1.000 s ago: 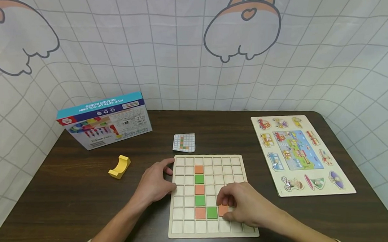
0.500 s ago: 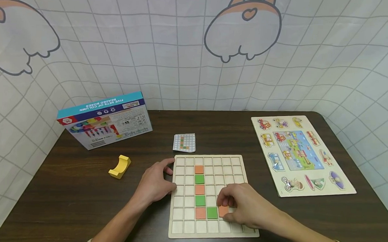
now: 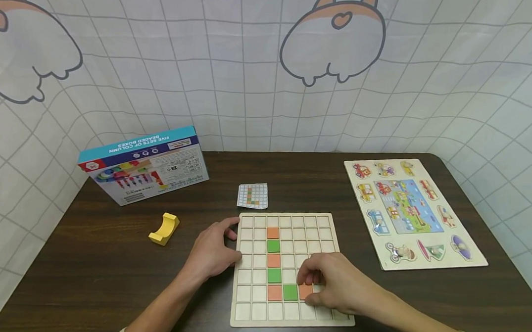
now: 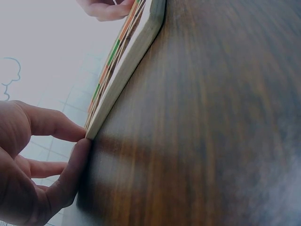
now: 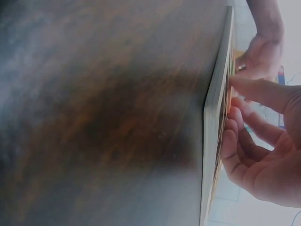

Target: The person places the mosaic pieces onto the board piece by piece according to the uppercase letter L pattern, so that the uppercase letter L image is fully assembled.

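A wooden grid board (image 3: 251, 304) lies on the dark table in the head view. It carries a column of alternating orange and green tiles (image 3: 273, 253) and a green tile (image 3: 290, 292) in the lower row. My right hand (image 3: 332, 283) is curled over an orange tile (image 3: 305, 290) beside that green one and pinches it between thumb and fingers in its cell. My left hand (image 3: 213, 253) rests on the table, with thumb and a finger touching the board's left edge. The left wrist view shows those fingertips (image 4: 80, 146) against the board's edge (image 4: 127, 61). In the right wrist view, curled fingers (image 5: 244, 150) sit on the board (image 5: 214, 108).
A small pattern card (image 3: 253, 195) lies just behind the board. A yellow curved block (image 3: 164, 228) and a colourful box (image 3: 143, 163) sit to the left. A vehicle peg puzzle (image 3: 411, 212) lies at the right. White gridded cloth walls surround the table (image 3: 109, 278).
The orange tile under my right hand has sunk slightly lower into its cell. My left hand has not moved.
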A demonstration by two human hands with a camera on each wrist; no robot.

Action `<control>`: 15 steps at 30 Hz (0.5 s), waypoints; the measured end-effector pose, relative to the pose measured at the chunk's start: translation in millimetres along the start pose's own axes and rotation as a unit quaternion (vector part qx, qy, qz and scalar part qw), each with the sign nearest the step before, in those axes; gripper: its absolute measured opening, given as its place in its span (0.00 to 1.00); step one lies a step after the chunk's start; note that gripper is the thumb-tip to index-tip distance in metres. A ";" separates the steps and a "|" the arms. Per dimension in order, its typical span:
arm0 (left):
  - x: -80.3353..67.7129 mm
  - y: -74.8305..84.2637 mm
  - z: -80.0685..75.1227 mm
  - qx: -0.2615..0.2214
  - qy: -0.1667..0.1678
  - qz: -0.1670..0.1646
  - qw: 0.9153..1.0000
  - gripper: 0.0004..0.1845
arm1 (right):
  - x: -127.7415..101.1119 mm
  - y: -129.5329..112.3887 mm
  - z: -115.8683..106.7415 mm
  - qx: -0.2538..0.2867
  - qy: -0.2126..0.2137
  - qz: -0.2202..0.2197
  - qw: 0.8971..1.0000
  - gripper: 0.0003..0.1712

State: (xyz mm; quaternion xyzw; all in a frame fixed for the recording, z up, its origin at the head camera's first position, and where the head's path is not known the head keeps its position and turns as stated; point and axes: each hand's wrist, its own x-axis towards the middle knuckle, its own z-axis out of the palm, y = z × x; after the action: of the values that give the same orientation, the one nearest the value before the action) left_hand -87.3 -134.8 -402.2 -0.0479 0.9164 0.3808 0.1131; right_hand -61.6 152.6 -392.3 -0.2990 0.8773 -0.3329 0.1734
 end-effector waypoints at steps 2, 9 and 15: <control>0.3 0.0 0.0 0.000 0.000 0.000 1.000 0.42 | 0.0 0.2 -0.2 0.004 0.000 -0.001 1.000 0.18; 0.6 -0.1 0.7 -0.001 0.000 0.002 1.000 0.42 | -1.4 1.2 -3.9 0.020 0.009 0.003 1.000 0.16; -1.1 0.7 1.3 0.001 -0.001 0.000 1.000 0.42 | -1.8 3.9 -15.2 -0.001 0.053 -0.007 0.999 0.13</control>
State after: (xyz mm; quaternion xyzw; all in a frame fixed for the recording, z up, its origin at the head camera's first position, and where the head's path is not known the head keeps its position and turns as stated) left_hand -86.1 -133.3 -402.3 -0.0478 0.9167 0.3801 0.1138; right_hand -69.5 163.4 -383.9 -0.2874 0.8833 -0.3489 0.1242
